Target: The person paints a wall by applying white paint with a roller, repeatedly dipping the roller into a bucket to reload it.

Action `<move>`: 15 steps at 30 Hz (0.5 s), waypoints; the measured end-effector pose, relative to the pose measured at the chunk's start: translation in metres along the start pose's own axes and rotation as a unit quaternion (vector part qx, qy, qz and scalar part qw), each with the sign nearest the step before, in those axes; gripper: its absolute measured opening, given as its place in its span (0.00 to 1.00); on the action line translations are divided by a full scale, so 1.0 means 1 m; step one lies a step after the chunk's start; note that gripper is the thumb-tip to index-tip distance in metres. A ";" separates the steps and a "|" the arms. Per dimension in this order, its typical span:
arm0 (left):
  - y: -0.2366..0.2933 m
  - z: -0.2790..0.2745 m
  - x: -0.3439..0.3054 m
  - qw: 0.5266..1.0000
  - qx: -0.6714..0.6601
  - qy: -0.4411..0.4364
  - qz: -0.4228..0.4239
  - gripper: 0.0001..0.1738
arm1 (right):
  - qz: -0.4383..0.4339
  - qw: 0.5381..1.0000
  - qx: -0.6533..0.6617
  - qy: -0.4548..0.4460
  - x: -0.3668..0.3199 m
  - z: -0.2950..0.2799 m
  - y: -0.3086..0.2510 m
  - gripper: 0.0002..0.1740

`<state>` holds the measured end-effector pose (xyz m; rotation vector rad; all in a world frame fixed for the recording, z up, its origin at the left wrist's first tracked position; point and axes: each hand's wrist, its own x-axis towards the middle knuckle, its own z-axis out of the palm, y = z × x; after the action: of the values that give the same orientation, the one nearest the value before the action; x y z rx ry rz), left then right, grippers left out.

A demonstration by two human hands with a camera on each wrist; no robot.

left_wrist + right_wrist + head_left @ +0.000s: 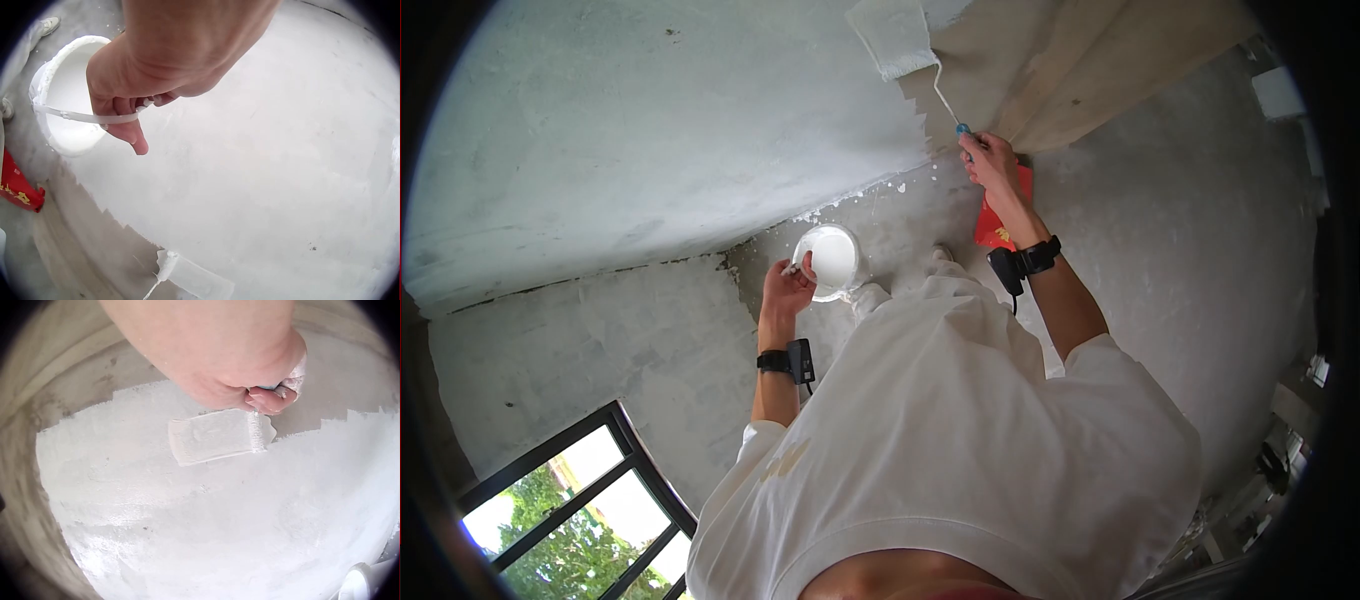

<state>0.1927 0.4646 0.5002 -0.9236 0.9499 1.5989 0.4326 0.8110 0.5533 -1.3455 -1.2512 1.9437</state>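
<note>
My left hand [788, 290] grips the white plastic handle [81, 117] of a paint bucket [39, 84], fingers curled round the strip. White paint [833, 258] lies inside the bucket, and smears coat its rim. Up ahead, my right hand [992, 165] holds a paint roller [257, 432] by its blue grip [963, 129]. The roller's head lies against the wall at the end of a thick, wet white stripe [212, 435]. In the right wrist view most of the grip is hidden by the hand, whose fingertips are smeared with white.
Bare brown wall [1060, 60] borders the white-coated part [660, 110] along a jagged edge. A red bag [1020, 185] with yellow print lies on the grey floor [1180, 220] below the right forearm. White drips spot the floor along the wall's foot. A black-framed window [580, 490] stands at lower left.
</note>
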 end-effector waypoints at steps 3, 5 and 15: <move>-0.002 0.001 0.001 1.000 0.012 0.005 -0.004 0.23 | -0.001 1.000 0.000 0.001 0.000 0.000 -0.001 0.14; -0.002 0.001 0.002 1.000 0.017 -0.013 -0.014 0.23 | -0.003 1.000 0.000 0.002 0.000 0.000 0.000 0.14; -0.004 0.005 -0.006 0.999 0.019 -0.017 -0.036 0.22 | -0.004 1.000 -0.007 0.007 -0.007 0.006 -0.006 0.14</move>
<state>0.1974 0.4683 0.5070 -0.8917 0.9095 1.5258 0.4297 0.8062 0.5622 -1.3567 -1.2643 1.9214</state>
